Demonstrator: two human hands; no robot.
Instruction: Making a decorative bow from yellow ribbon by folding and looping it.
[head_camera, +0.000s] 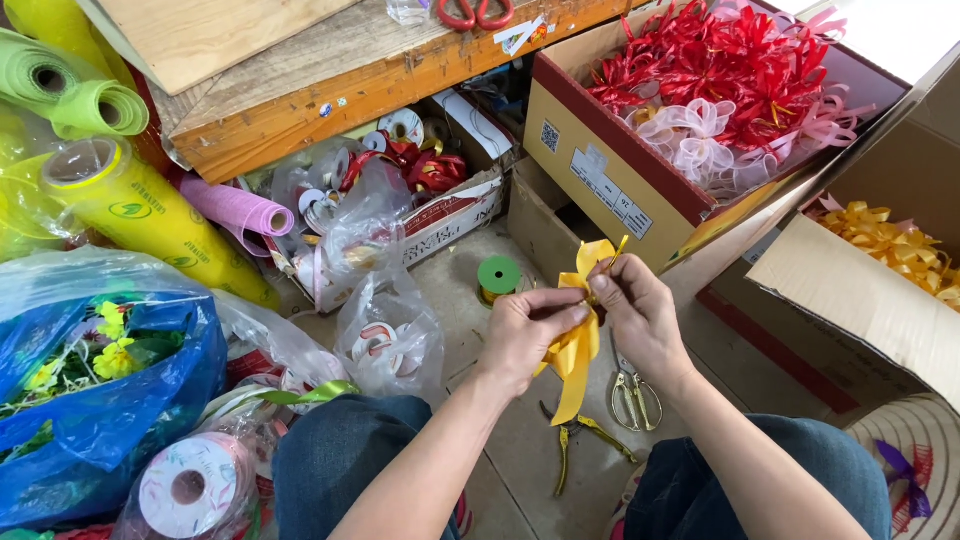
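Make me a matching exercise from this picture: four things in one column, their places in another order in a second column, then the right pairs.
Things
1. yellow ribbon
2. green spool
3. scissors
4. red bows

Places
A. in the open cardboard box at upper right
B. on the floor below the right hand
C. pinched between the left hand and the right hand
D. on the floor just beyond the left hand

Pairs: 1-C, 2-D, 3-B, 4-A

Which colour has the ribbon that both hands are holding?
The ribbon is yellow, pinched between the left hand and right hand. The head view shows it.
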